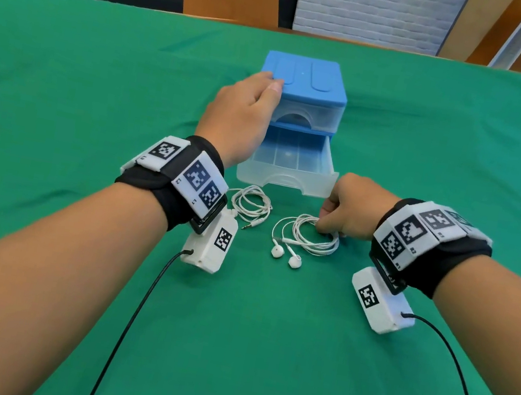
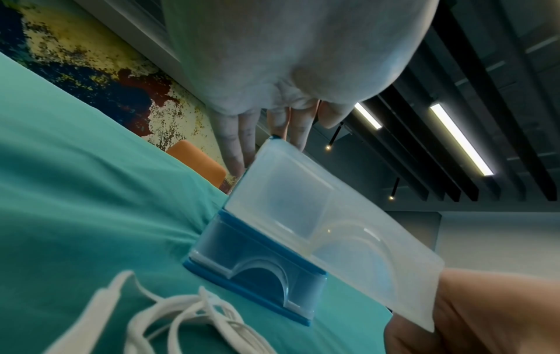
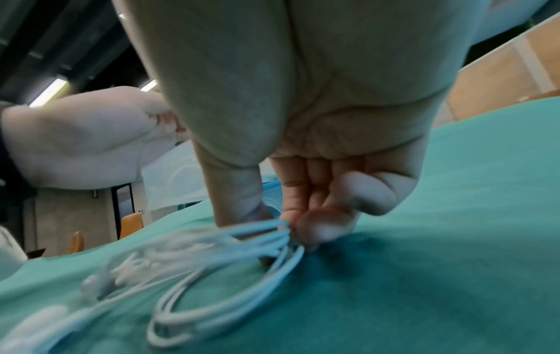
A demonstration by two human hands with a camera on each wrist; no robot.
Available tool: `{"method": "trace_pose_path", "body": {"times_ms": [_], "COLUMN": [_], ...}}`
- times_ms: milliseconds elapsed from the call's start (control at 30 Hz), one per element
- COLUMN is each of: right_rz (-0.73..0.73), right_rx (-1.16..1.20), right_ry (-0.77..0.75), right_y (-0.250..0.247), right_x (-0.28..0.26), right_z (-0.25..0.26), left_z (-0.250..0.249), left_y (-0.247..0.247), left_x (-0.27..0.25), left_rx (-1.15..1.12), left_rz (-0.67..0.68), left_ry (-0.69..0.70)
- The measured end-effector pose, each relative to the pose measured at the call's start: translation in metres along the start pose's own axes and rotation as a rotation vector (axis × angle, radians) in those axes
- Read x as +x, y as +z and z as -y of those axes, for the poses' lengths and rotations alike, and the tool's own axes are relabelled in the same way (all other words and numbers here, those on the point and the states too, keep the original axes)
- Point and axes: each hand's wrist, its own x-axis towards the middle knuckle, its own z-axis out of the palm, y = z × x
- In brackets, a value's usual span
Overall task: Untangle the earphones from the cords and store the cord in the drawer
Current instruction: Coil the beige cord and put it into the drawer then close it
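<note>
A small blue drawer unit [image 1: 308, 77] stands on the green cloth, its clear lower drawer [image 1: 285, 184] pulled out and empty. My left hand [image 1: 265, 81] rests on the unit's top left corner, thumb on the lid and straight fingers [image 2: 236, 143] down its side. White earphones [image 1: 310, 244] lie coiled in front of the drawer, with both earbuds [image 1: 277, 252] on the cloth. My right hand [image 1: 325, 224] pinches that coil [image 3: 227, 239] between thumb and fingers [image 3: 318, 230]. A separate white cord [image 1: 251, 204] with a metal jack lies coiled beside my left wrist, apart from the earphones.
The green tablecloth [image 1: 363, 355] covers the whole table, and its far edge runs behind the unit. Black cables trail from both wrist cameras toward me. Orange panels and a white brick wall stand beyond the table. In the left wrist view the cord [image 2: 194, 318] lies just before the open drawer [image 2: 363, 251].
</note>
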Motion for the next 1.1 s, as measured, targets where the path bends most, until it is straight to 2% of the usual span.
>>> {"method": "trace_pose_path", "body": {"times_ms": [567, 833, 1100], "right_rz": [-0.069, -0.147, -0.382], "right_rx": [-0.186, -0.367, -0.435], "right_ry": [-0.037, -0.125, -0.280], "right_y": [-0.016, -0.068, -0.132], "right_x": [-0.010, -0.039, -0.061], "right_z": [-0.010, 0.006, 0.062], "left_z": [0.001, 0.001, -0.002], "left_y": [-0.001, -0.003, -0.009], "left_x": [0.001, 0.001, 0.000], "left_rx": [0.032, 0.053, -0.009], "left_rz": [0.008, 0.020, 0.070], "left_ry": [0.027, 0.028, 0.016]}}
